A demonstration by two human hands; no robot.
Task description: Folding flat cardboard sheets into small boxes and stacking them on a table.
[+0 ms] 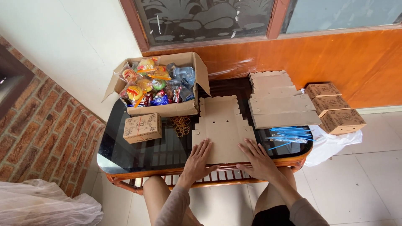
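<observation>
Flat cardboard box blank (220, 125) lying at near edge of glass surface (138, 152). Left hand (198, 161) and right hand (258, 161) pressed palm-down on lower corners, fingers spread, forearms angled inward. Folded box (142, 127) at left; open carton of snacks (165, 83) behind; blue straws (291, 134) at right.

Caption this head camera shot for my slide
Both hands, left and right, press a flat cardboard box blank on a glass table.

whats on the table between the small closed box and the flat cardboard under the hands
In the head view, a loose pile of rubber bands lies on the dark glass between the small closed box and the flat cardboard.
</observation>
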